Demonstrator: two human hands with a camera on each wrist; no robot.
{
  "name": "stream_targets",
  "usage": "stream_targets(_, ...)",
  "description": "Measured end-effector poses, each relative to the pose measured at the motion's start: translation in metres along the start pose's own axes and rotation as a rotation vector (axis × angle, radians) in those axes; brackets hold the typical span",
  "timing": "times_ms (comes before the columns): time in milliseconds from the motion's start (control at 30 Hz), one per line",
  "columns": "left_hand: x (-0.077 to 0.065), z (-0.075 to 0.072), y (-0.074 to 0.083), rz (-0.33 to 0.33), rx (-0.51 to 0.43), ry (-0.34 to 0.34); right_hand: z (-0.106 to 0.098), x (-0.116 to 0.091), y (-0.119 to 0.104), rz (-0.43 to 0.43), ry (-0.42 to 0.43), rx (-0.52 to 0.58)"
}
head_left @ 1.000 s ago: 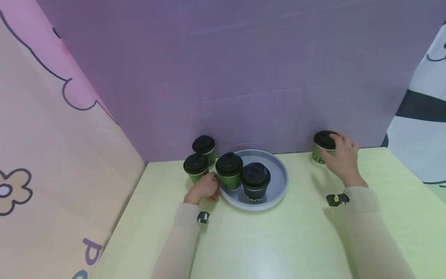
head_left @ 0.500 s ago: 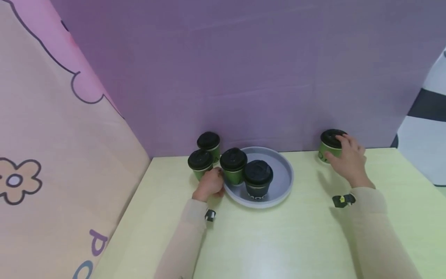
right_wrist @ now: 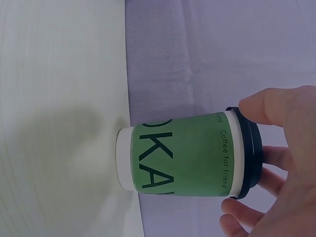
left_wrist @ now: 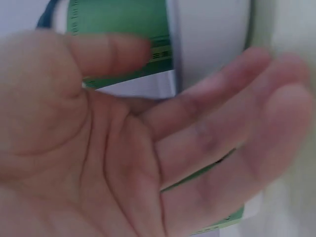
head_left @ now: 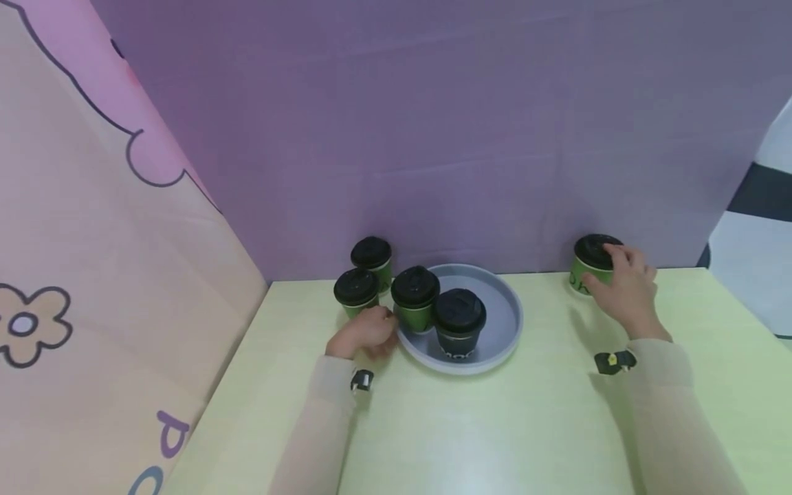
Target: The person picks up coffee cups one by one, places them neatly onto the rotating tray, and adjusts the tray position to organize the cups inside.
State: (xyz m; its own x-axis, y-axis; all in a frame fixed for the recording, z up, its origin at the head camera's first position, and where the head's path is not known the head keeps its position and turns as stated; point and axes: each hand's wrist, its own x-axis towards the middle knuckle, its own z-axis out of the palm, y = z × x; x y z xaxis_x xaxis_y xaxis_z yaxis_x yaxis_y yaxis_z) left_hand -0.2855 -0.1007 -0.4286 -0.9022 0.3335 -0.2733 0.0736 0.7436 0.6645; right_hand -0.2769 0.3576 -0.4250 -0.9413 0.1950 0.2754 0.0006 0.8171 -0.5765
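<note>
My left hand is between a green paper coffee cup with black lid, standing on the table, and the round grey tray. In the left wrist view its fingers are loosely bent, the palm holds nothing, and a green cup shows behind the tray's rim. Far right, my right hand holds the black lid of an upright green coffee cup. Thumb and fingers lie around that lid in the right wrist view; the cup's base meets the table.
On the tray stand a lidded green cup and a lidded dark cup. Another green cup stands at the back left, close to the purple backdrop. A patterned panel borders the table's left side.
The head view has shifted slightly. My left hand has moved a little to the left, its fingers blurred. My right hand stays at the far-right cup; the cups stay in place.
</note>
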Motion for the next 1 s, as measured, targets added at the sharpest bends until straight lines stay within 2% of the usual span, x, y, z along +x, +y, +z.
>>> stream_targets(100,-0.0035,-0.0012,0.0014,-0.028,-0.028,-0.07,-0.0014,-0.0012,0.0015,0.018,0.0,0.002)
stream_targets(200,-0.005,0.0001,0.0015,-0.038,-0.031,-0.097,-0.0024,-0.0023,0.0027,0.027,-0.003,-0.004)
stream_targets(567,-0.0066,0.0061,0.0008,-0.049,-0.031,-0.088,-0.0028,-0.0045,-0.0006,0.024,0.001,-0.052)
stream_targets(1000,-0.0028,0.0073,-0.0007,-0.047,-0.03,-0.081,0.0064,-0.0029,-0.0024,0.01,0.09,0.041)
